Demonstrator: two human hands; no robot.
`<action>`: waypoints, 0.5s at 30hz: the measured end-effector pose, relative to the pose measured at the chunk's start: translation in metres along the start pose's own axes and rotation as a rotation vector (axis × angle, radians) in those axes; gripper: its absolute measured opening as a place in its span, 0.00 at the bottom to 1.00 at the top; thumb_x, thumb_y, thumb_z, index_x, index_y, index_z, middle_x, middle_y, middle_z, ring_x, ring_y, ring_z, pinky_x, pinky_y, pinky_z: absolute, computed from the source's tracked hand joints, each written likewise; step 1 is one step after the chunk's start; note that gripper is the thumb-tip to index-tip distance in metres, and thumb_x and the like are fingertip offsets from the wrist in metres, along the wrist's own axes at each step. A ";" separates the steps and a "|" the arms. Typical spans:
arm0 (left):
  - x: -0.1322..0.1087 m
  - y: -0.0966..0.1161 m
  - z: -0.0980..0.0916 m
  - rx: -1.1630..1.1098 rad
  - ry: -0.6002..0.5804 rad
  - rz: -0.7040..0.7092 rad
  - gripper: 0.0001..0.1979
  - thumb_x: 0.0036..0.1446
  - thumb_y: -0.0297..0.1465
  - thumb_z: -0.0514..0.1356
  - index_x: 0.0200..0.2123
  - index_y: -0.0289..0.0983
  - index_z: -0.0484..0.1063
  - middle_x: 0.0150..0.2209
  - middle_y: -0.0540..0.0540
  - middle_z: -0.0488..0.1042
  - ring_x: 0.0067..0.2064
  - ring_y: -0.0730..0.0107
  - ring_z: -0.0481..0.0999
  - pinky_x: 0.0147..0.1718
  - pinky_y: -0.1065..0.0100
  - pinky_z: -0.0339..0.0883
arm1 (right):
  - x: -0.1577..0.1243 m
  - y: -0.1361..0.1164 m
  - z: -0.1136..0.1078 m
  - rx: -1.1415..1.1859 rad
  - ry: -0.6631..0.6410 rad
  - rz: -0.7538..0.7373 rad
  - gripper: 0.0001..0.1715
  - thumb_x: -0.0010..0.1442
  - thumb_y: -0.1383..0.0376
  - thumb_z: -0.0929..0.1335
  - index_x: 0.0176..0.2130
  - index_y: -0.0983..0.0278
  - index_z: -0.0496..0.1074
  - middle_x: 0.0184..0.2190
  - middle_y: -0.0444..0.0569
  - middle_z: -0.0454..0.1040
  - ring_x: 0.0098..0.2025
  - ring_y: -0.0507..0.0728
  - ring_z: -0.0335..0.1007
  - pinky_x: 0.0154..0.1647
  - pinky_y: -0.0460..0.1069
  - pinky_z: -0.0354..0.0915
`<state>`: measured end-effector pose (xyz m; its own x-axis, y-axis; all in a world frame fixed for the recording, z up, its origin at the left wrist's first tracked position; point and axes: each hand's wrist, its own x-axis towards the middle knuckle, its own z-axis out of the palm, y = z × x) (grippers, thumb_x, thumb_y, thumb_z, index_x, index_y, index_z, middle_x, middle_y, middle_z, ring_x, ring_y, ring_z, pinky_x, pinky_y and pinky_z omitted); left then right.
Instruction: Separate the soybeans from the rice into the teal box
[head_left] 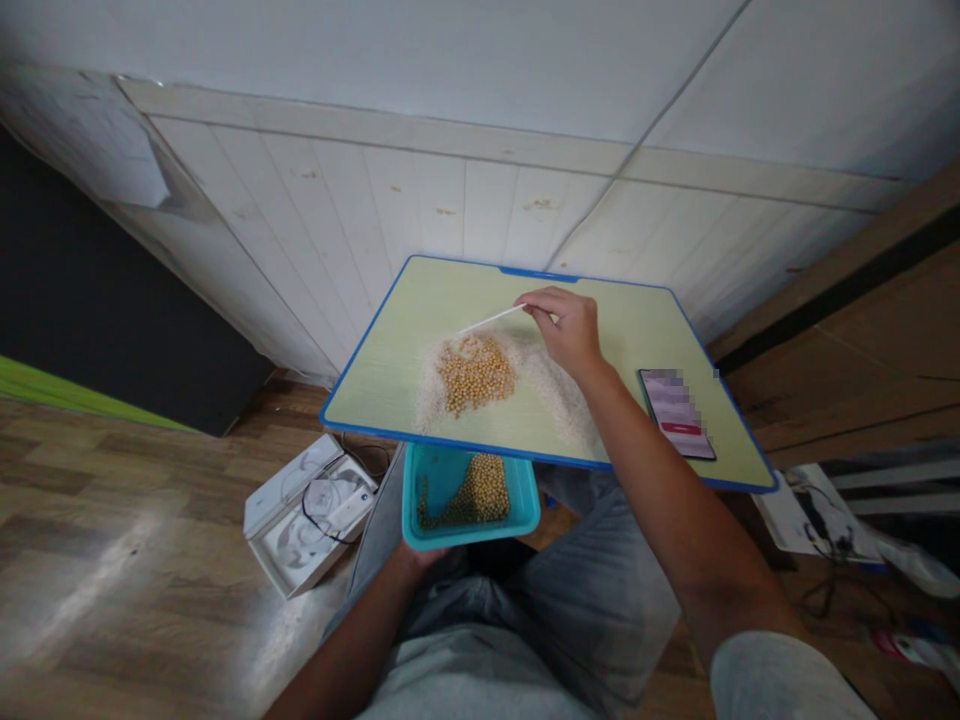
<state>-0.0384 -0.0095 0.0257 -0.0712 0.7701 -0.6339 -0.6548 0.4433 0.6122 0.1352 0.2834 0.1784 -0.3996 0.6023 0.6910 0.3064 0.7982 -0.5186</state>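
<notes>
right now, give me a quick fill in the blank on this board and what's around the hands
The right hand pinches a thin ____ stick above the board.
The pale green board has a ____ rim.
The phone lies on the board to the ____ of the yellow bean pile.
The left hand is at the near edge of the teal basket, which sits ____ the board's near edge.

Missing words: white; blue; right; below

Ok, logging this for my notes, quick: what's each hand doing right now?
Left hand: partly hidden below a blue tub; cannot tell whether open or holding it.
Right hand: closed, holding a white stick.
</notes>
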 end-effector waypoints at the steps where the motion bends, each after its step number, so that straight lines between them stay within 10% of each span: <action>1: 0.000 -0.001 -0.002 -0.024 -0.004 -0.038 0.23 0.73 0.53 0.56 0.50 0.45 0.82 0.47 0.40 0.93 0.71 0.38 0.85 0.64 0.47 0.86 | 0.001 0.001 0.002 -0.005 -0.004 0.008 0.19 0.72 0.73 0.72 0.41 0.54 0.92 0.44 0.45 0.93 0.48 0.59 0.91 0.57 0.57 0.83; 15: -0.008 0.001 -0.001 -0.034 0.002 -0.082 0.32 0.58 0.53 0.74 0.63 0.48 0.82 0.58 0.36 0.91 0.73 0.31 0.82 0.65 0.39 0.86 | -0.020 -0.002 -0.022 0.022 -0.077 0.027 0.18 0.69 0.70 0.72 0.38 0.53 0.92 0.39 0.44 0.93 0.44 0.60 0.90 0.50 0.56 0.82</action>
<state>-0.0390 -0.0154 0.0309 -0.0179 0.7309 -0.6823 -0.6839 0.4888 0.5416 0.1618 0.2700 0.1766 -0.4571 0.6216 0.6362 0.2991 0.7810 -0.5482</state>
